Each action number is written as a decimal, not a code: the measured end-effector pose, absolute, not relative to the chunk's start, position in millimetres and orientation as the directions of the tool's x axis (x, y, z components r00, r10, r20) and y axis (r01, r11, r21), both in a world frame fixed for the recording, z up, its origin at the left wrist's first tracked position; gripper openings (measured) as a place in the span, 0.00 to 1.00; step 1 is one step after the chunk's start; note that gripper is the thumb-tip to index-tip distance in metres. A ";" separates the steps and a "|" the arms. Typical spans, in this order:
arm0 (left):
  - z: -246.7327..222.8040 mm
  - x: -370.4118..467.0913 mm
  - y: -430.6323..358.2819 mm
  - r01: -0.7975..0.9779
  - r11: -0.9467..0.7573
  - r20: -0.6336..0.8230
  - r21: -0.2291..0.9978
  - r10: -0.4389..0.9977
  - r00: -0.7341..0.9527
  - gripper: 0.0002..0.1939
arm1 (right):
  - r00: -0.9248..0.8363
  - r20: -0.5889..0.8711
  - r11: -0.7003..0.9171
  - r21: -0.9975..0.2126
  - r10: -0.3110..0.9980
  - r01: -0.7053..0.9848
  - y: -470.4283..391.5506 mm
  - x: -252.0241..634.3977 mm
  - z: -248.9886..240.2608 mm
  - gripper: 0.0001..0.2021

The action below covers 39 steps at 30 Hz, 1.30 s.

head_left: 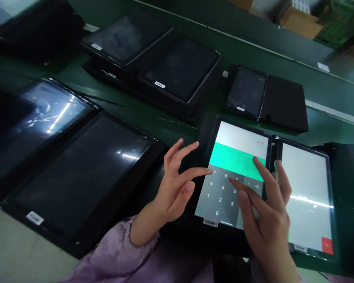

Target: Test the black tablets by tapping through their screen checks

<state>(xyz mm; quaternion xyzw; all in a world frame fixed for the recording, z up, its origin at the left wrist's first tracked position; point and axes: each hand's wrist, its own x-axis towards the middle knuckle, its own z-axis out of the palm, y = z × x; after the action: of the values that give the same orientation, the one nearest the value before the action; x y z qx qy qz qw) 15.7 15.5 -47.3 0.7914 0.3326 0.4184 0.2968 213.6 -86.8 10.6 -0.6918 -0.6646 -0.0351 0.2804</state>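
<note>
A tablet (231,155) with a calculator on its screen lies face up in front of me. Its upper screen is white and green, with grey number keys below. My left hand (177,184) hovers at its left edge, fingers apart, the index fingertip at the 7 key. Over the keypad's right side is my right hand (267,208), fingers spread, its index fingertip near the 8 and 9 keys. Neither hand holds anything. A second tablet (306,177) sits close on the right, showing a nearly white screen with a red box at the lower corner. My right hand partly covers both tablets.
Dark-screened tablets lie left (85,173) and at the back (183,70). A smaller tablet (247,90) rests beside a black panel (284,102) behind the lit pair. Cardboard boxes (301,21) stand beyond the green table (253,47).
</note>
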 end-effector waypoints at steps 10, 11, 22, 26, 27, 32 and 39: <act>-48.5 17.4 16.2 0.243 -0.576 0.410 0.781 0.765 0.497 0.25 | 0.248 0.423 -0.124 -0.298 0.872 0.946 -96.4 242.3 19.2 0.14; -48.3 17.4 16.3 0.247 -0.565 0.409 0.787 0.778 0.477 0.27 | 0.279 0.433 -0.163 -0.287 0.857 0.944 -97.3 247.1 19.6 0.14; -55.3 13.2 18.6 0.187 -0.544 0.440 0.818 0.802 0.405 0.28 | 0.263 0.356 -0.148 -0.318 0.897 0.936 -86.1 242.1 8.2 0.17; -56.2 14.2 18.9 0.179 -0.536 0.439 0.825 0.807 0.396 0.28 | 0.349 0.400 -0.215 -0.343 0.848 0.915 -86.7 244.2 8.4 0.19; -56.4 15.1 18.5 0.161 -0.524 0.434 0.836 0.812 0.390 0.27 | 0.363 0.408 -0.227 -0.346 0.838 0.911 -86.5 244.2 8.0 0.19; -55.9 21.2 14.3 -0.012 -0.378 0.364 0.926 0.881 0.303 0.25 | 0.297 0.385 -0.160 -0.349 0.874 0.923 -83.3 240.5 6.2 0.17; -55.4 24.3 11.3 -0.034 -0.244 0.245 0.969 0.945 0.216 0.23 | 0.348 0.437 -0.193 -0.360 0.830 0.913 -96.4 253.1 21.5 0.14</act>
<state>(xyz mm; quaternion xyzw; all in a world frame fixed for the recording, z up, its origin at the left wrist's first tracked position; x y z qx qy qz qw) 24.3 11.3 -55.4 0.6082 0.3745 0.5018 0.4878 253.1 -96.4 21.5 -0.7690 -0.5664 -0.0721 0.2874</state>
